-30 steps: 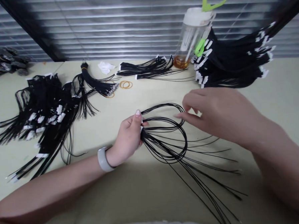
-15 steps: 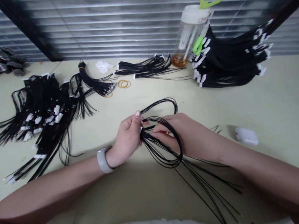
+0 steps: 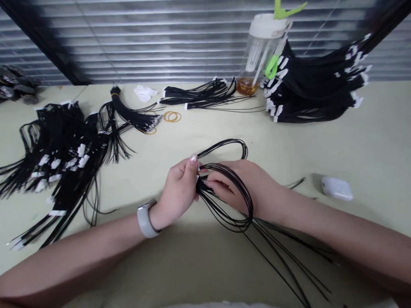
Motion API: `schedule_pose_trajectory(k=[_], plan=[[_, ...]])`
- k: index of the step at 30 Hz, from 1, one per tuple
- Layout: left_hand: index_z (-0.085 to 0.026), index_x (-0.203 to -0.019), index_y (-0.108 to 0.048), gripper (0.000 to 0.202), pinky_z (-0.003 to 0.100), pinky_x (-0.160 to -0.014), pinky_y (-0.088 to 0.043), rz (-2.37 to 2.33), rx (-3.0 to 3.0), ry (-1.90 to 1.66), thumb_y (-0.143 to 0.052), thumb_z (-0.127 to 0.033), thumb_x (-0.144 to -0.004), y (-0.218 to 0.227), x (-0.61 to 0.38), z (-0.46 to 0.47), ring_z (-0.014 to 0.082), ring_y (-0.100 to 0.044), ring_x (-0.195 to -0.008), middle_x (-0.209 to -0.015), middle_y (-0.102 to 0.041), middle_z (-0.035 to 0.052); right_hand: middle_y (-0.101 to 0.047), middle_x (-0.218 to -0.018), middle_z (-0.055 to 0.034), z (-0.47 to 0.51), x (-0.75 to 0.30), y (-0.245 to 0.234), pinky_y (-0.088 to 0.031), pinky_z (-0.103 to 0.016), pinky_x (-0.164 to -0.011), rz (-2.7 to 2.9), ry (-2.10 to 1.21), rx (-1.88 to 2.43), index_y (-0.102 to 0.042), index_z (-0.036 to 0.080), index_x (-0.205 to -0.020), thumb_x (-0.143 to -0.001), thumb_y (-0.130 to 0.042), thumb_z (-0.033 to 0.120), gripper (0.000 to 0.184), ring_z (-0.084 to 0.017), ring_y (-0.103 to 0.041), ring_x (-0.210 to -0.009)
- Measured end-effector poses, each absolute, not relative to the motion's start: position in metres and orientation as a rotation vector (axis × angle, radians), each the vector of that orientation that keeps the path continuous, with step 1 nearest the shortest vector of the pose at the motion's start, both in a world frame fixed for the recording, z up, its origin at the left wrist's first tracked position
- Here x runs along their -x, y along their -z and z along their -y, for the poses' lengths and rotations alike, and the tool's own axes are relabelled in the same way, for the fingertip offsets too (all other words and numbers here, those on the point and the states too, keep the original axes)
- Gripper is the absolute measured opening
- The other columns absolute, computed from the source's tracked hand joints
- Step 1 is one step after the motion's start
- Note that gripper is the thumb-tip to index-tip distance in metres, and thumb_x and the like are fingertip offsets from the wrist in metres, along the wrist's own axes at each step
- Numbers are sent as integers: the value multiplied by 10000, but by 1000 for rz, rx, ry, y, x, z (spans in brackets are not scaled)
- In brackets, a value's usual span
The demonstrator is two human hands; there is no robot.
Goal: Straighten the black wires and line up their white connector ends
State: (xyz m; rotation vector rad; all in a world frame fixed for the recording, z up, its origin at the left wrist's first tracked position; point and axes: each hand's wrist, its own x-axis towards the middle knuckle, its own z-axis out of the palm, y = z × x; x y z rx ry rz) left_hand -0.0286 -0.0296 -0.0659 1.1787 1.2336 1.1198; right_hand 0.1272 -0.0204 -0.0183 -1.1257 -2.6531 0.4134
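Observation:
My left hand (image 3: 181,185) is closed on one end of a looped bundle of thin black wires (image 3: 246,188), with its thumb on top. White connector pieces show in part at those fingertips. Through the loops reaches my right hand (image 3: 239,184), its thumb and index finger pinched close to the connector end. Wires pass around and over the right hand, and what lies exactly between its fingertips is hidden. Loose wire ends trail toward the lower right, under the right forearm.
Piles of black cables with white connectors lie at left (image 3: 65,147) and right (image 3: 319,88). Along the back are a banded wire bundle (image 3: 131,113), rubber bands (image 3: 172,116), a crumpled tissue (image 3: 145,93), more cables (image 3: 198,93) and a bottle (image 3: 262,45). A white earphone case (image 3: 337,188) sits at right.
The view has shifted slightly. My right hand has turned a little and stays inside the wire loops, near the left fingers. My left hand keeps its hold on the bundle.

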Motion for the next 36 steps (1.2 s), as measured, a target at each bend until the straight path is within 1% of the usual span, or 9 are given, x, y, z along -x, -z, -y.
schedule_pose_trajectory(k=[13,17,21,23,25,28,30,34,36], plan=[[-176,-695,-515,426,175,-285,-271,-1266,-1200,-1031,-369,-550,-838,58,27,32,56,-373,-286,-409,-428,-53,-562,-632,-33,25,-144,-21,-256,-275,-508,2713,-155,1384,-575,181,-622,-767,-479,241,184,-137,-486,-577],[-171,-711,-503,422,170,-262,-282,-1299,-1186,-1016,-379,-557,-829,52,26,33,30,-365,-270,-559,-567,-19,-553,-507,-13,14,-172,-43,-279,-286,-488,2500,78,1664,-657,229,-715,-757,-519,267,150,-141,-455,-483],[-158,-699,-493,435,159,-262,-292,-1283,-1205,-1013,-374,-554,-831,51,26,33,8,-371,-275,-736,-649,33,-666,-737,-19,6,-186,-54,-421,-301,-612,2235,-295,1448,-672,225,-811,-759,-584,231,103,-144,-581,-651],[-154,-703,-503,444,154,-263,-293,-1274,-1213,-1009,-371,-559,-831,52,26,33,12,-374,-279,-694,-637,26,-674,-868,-34,4,-183,-53,-465,-313,-698,1966,-587,1238,-671,210,-806,-770,-596,231,86,-157,-613,-781],[-153,-704,-509,451,152,-264,-294,-1272,-1220,-1004,-374,-566,-826,53,27,34,21,-383,-285,-624,-605,8,-667,-857,-34,3,-176,-49,-492,-301,-649,1679,-772,1070,-662,204,-860,-818,-550,242,126,-135,-625,-715],[-153,-686,-506,462,152,-265,-297,-1279,-1223,-994,-372,-573,-822,54,27,34,27,-384,-288,-568,-568,-7,-611,-665,22,3,-169,-42,-404,-218,-395,1554,-807,1032,-465,273,-1242,-875,-470,269,366,-94,-560,-480],[-153,-682,-509,464,153,-265,-297,-1286,-1227,-992,-373,-575,-820,53,27,35,30,-381,-289,-547,-551,-14,-582,-606,49,3,-167,-39,-343,-201,-342,1670,-852,1136,-303,292,-1334,-882,-455,287,476,-91,-526,-425],[-160,-685,-508,456,159,-266,-299,-1279,-1220,-993,-375,-574,-820,54,28,35,38,-376,-289,-493,-497,-35,-599,-615,35,7,-165,-34,-391,-203,-455,2091,-935,1301,-542,204,-863,-855,-481,305,118,-76,-532,-477],[-163,-682,-510,456,161,-267,-296,-1273,-1217,-999,-364,-571,-826,54,28,36,41,-374,-289,-480,-486,-37,-569,-578,43,9,-162,-31,-359,-195,-474,2305,-833,1304,-532,185,-695,-828,-512,276,162,-69,-506,-500]])
